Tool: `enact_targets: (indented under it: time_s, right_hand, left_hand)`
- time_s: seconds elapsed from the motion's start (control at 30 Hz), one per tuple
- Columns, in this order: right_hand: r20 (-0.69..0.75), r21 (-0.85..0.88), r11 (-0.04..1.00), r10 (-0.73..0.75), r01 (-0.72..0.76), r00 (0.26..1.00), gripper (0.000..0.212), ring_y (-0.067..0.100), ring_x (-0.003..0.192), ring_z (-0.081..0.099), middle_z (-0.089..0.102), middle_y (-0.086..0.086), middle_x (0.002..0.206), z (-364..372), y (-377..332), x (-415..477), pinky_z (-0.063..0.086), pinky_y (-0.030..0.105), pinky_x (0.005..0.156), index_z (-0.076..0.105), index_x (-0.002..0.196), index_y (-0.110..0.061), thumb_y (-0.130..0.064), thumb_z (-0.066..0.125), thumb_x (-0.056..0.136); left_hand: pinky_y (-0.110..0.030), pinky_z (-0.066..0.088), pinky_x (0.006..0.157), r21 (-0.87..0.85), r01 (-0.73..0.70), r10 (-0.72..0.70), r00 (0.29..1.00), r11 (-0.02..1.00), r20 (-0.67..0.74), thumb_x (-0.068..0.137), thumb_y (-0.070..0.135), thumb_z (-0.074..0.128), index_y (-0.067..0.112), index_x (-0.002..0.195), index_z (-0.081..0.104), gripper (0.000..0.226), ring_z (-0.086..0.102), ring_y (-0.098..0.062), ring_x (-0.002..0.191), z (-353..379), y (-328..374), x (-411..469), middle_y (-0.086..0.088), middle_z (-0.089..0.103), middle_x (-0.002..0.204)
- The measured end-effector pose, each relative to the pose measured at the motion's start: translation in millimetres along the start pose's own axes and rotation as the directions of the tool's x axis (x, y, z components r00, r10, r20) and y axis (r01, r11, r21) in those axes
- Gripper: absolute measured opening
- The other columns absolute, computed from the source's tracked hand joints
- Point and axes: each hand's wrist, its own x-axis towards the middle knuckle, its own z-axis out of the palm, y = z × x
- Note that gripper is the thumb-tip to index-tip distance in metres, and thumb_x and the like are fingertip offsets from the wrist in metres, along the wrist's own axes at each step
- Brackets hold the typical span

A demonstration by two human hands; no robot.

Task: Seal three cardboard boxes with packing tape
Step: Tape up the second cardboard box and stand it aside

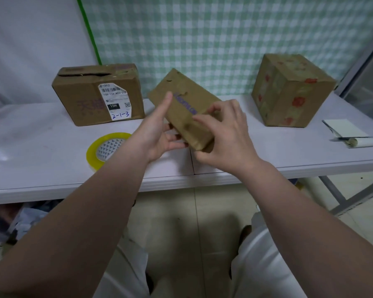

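Above table (pixel 41 151), mid-front: small box (pixel 182 108) held tilted, clear of surface. Left hand (pixel 159 134) curled under near end, one finger laid straight along side. Right hand (pixel 224 134) clamped over top, fingers bent. Tape roll (pixel 105 148) laid flat at left, edge hidden by left forearm. Labelled box (pixel 99 95) back left, top flap gapped; red-marked box (pixel 291 91) back right. White sheet (pixel 345 126) far right.

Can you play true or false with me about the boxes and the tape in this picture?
1. The left hand and the right hand both hold the small brown cardboard box. True.
2. The yellow roll of packing tape lies on the white table. True.
3. The brown cardboard box with the white label stands on the right. False: it stands on the left; the brown cardboard cube with red marks stands on the right.
4. The right hand holds the tape roll. False: it holds the small box.
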Motion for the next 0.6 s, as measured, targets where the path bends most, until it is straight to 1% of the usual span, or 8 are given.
enact_targets:
  time_s: [0.07,0.1,0.17,0.23,0.33,0.43,0.53,0.6]
  right_hand:
    - [-0.042,0.125,0.991,-0.041,0.046,0.998,0.055,0.029,0.110,0.047,0.051,0.014,0.116,3.5,-4.6,-3.0,0.042,0.039,0.095,0.068,0.116,-0.015,-0.036,0.074,0.065]
    - [-0.090,0.231,0.973,0.000,0.021,0.996,0.048,0.023,0.109,0.049,0.052,0.014,0.116,3.8,-8.0,-2.3,0.041,0.029,0.096,0.068,0.115,-0.012,-0.032,0.073,0.071]
    - [-0.203,0.403,0.911,0.182,-0.088,0.962,0.030,0.011,0.103,0.052,0.057,0.011,0.113,4.6,-9.8,0.9,0.040,0.012,0.091,0.070,0.110,-0.008,-0.019,0.066,0.082]
    - [-0.223,0.417,0.873,0.369,-0.254,0.902,0.024,0.007,0.099,0.054,0.062,0.008,0.111,6.6,-4.4,2.3,0.036,0.004,0.086,0.072,0.106,-0.008,-0.009,0.057,0.087]
    - [-0.039,0.284,0.824,0.521,-0.491,0.853,0.027,0.022,0.119,0.049,0.061,0.005,0.124,9.9,9.2,0.0,0.024,0.009,0.091,0.070,0.113,-0.016,-0.019,0.053,0.091]
    - [0.194,0.227,0.729,0.616,-0.646,0.764,0.033,0.026,0.137,0.028,0.044,0.003,0.145,6.8,14.4,-1.2,0.018,0.028,0.111,0.065,0.121,-0.033,-0.037,0.052,0.091]
    - [0.300,0.266,0.684,0.612,-0.680,0.732,0.039,0.021,0.144,0.020,0.032,0.003,0.154,5.4,14.9,-2.7,0.020,0.035,0.113,0.059,0.127,-0.040,-0.042,0.053,0.088]
    - [0.309,0.276,0.678,0.608,-0.681,0.731,0.042,0.021,0.140,0.028,0.036,0.003,0.149,6.8,16.3,-3.3,0.028,0.036,0.109,0.059,0.125,-0.041,-0.046,0.055,0.084]
  left_hand:
    - [-0.049,0.057,0.075,0.012,0.000,0.000,0.999,1.000,-0.038,0.091,0.048,0.054,0.028,0.120,0.056,0.036,0.071,-0.028,0.086,1.0,-10.6,1.5,-0.004,0.069,0.103]
    - [-0.048,0.057,0.074,0.025,0.003,-0.002,0.998,1.000,-0.063,0.094,0.040,0.054,0.027,0.125,0.053,0.033,0.070,-0.025,0.081,1.5,-16.2,1.8,-0.002,0.069,0.101]
    - [-0.048,0.057,0.073,0.047,0.035,-0.030,0.994,0.998,-0.101,0.098,0.024,0.049,0.024,0.128,0.050,0.029,0.069,-0.023,0.079,-0.1,-26.7,2.4,-0.002,0.069,0.098]
    - [-0.046,0.058,0.071,0.043,0.086,-0.082,0.993,0.995,-0.088,0.100,0.017,0.045,0.022,0.129,0.050,0.030,0.069,-0.024,0.080,-1.8,-33.0,1.1,-0.003,0.068,0.098]
    - [-0.045,0.058,0.070,0.077,0.141,-0.133,0.986,0.987,-0.097,0.100,0.023,0.045,0.023,0.131,0.049,0.031,0.068,-0.023,0.079,-3.0,-34.5,-0.8,-0.003,0.066,0.100]
    - [-0.052,0.054,0.083,0.101,0.214,-0.203,0.973,0.972,-0.107,0.096,0.042,0.050,0.020,0.131,0.050,0.042,0.067,-0.028,0.091,-6.4,-35.2,0.8,-0.010,0.064,0.117]
    - [-0.057,0.045,0.096,0.172,0.267,-0.253,0.963,0.948,-0.097,0.087,0.062,0.051,0.024,0.128,0.053,0.056,0.064,-0.032,0.103,-6.9,-38.2,1.7,-0.011,0.064,0.118]
    - [-0.058,0.045,0.096,0.224,0.266,-0.251,0.963,0.938,-0.095,0.084,0.065,0.052,0.026,0.125,0.055,0.057,0.062,-0.031,0.105,-4.4,-39.2,1.2,-0.007,0.064,0.115]
